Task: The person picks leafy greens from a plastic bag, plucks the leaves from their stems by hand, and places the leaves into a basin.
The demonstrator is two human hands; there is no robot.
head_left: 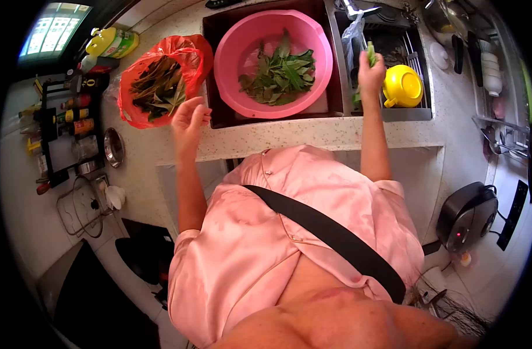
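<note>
Green leaves [280,72] lie heaped in a pink basin [228,70], which sits in the left sink. To its left, an open red plastic bag [190,58] holds darker leaves and stems [155,87]. My left hand [191,113] is at the bag's lower right edge, fingers bent, and whether something small is between them is too unclear to see. Over the right sink, my right hand [372,74] is closed around a green stem [371,53], whose top sticks up above the fist. A yellow pot [402,86] is just right of that hand.
A faucet [352,9] and a clear plastic bag [353,38] are at the right sink's back left. An oil bottle [112,43], a metal bowl [114,146] and a bottle rack [68,125] are on the left. White bowls [490,72] and a black cooker [466,216] are on the right.
</note>
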